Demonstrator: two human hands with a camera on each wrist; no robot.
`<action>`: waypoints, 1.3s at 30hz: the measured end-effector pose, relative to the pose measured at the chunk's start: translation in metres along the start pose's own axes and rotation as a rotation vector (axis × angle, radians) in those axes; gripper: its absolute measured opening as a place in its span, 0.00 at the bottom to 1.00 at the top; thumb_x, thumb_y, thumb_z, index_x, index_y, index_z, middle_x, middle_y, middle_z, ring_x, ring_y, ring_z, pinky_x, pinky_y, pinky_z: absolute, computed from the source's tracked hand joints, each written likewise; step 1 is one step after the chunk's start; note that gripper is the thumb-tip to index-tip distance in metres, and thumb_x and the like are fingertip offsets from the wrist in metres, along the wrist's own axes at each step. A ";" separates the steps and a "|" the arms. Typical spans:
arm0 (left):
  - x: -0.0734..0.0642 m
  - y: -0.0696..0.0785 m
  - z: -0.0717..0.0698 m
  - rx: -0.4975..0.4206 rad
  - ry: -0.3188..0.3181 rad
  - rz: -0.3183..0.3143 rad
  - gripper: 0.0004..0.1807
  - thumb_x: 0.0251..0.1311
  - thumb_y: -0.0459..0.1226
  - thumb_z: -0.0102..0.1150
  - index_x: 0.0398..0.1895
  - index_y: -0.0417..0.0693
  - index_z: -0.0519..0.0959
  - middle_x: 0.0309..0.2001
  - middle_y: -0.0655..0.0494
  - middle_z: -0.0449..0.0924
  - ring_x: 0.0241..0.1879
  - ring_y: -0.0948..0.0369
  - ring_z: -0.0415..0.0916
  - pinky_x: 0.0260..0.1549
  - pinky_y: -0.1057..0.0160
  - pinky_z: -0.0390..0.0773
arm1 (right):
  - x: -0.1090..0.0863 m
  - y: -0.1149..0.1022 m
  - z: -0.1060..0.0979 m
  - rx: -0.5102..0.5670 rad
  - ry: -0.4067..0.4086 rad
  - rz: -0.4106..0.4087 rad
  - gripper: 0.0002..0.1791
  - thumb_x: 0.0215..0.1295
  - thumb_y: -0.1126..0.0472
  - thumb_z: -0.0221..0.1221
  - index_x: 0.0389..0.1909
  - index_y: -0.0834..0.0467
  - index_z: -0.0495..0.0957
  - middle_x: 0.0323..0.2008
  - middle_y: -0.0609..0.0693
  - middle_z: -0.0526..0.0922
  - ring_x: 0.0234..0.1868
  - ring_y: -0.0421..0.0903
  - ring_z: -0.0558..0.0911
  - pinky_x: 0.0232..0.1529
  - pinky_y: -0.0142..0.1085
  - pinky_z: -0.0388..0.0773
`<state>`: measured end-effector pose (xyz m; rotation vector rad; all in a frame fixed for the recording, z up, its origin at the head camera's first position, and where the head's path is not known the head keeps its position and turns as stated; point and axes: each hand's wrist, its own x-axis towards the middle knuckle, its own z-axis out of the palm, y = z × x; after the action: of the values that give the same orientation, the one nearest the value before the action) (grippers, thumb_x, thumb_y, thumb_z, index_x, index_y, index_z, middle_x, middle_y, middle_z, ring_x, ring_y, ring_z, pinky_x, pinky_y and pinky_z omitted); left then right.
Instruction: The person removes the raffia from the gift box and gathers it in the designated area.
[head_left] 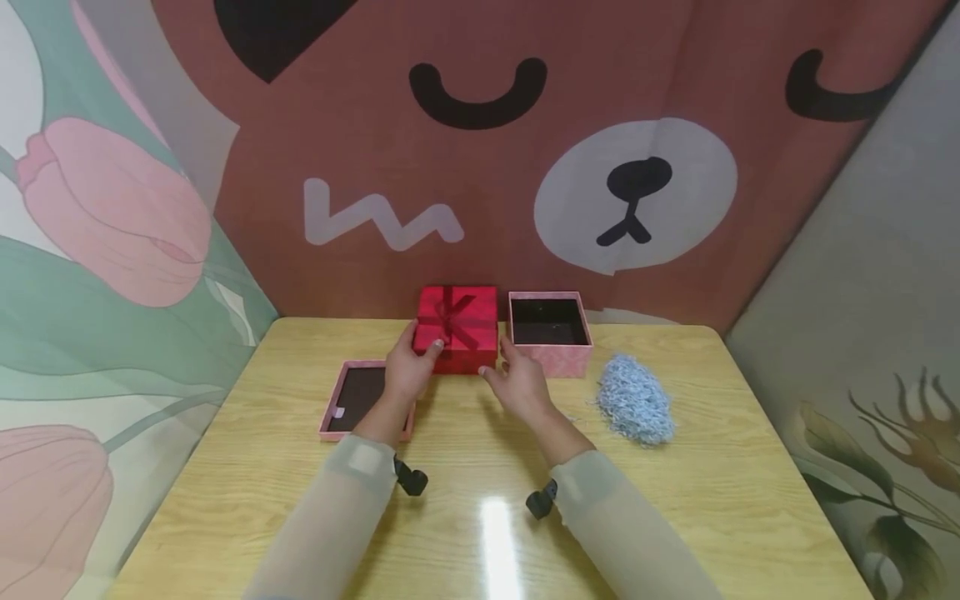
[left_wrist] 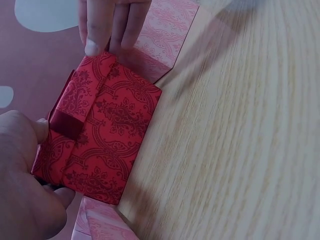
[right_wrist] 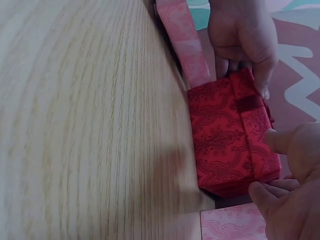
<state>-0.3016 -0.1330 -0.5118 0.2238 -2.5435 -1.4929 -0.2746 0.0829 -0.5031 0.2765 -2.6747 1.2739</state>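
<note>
A red patterned gift box (head_left: 474, 361) with a dark red ribbon bow (head_left: 448, 317) on its lid sits at the back of the table. My left hand (head_left: 408, 371) grips its left end, the thumb on the lid's front edge and the fingers along the side. At the right front corner is my right hand (head_left: 519, 385), its thumb and fingers spread and fairly straight, fingertips right at the box. In the right wrist view the ribbon band (right_wrist: 248, 103) runs over the lid's edge, and the left hand (right_wrist: 243, 37) holds the far end.
A pink open box (head_left: 558, 360) with a dark inside stands right of the red one. Its pink-edged lid (head_left: 356, 398) lies inside-up at the left, partly under my left forearm. Pale blue shredded paper (head_left: 635, 400) lies heaped at the right. A patterned wall is behind the table.
</note>
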 end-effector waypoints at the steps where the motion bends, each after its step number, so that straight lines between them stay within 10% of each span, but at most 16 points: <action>1: 0.000 0.000 0.000 -0.002 0.002 0.001 0.41 0.69 0.50 0.64 0.80 0.48 0.62 0.70 0.42 0.73 0.68 0.46 0.72 0.69 0.47 0.70 | 0.002 0.000 0.001 -0.013 0.005 -0.007 0.40 0.66 0.54 0.70 0.75 0.65 0.67 0.59 0.65 0.83 0.50 0.59 0.88 0.53 0.50 0.85; 25: -0.018 0.000 -0.001 -0.004 -0.051 0.040 0.41 0.68 0.51 0.66 0.80 0.50 0.64 0.71 0.45 0.73 0.69 0.45 0.71 0.69 0.44 0.70 | 0.002 0.007 0.008 -0.131 0.140 -0.052 0.28 0.69 0.61 0.66 0.69 0.63 0.76 0.49 0.64 0.88 0.47 0.60 0.88 0.50 0.52 0.85; 39: -0.045 -0.001 -0.004 -0.009 -0.075 0.017 0.43 0.67 0.55 0.66 0.81 0.53 0.63 0.72 0.49 0.72 0.70 0.48 0.71 0.68 0.44 0.72 | -0.019 0.013 -0.001 -0.111 0.148 -0.122 0.28 0.66 0.63 0.69 0.65 0.67 0.78 0.59 0.65 0.82 0.57 0.62 0.84 0.57 0.53 0.82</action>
<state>-0.2573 -0.1275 -0.5145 0.1465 -2.5893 -1.5339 -0.2590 0.0941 -0.5167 0.3124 -2.5502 1.0636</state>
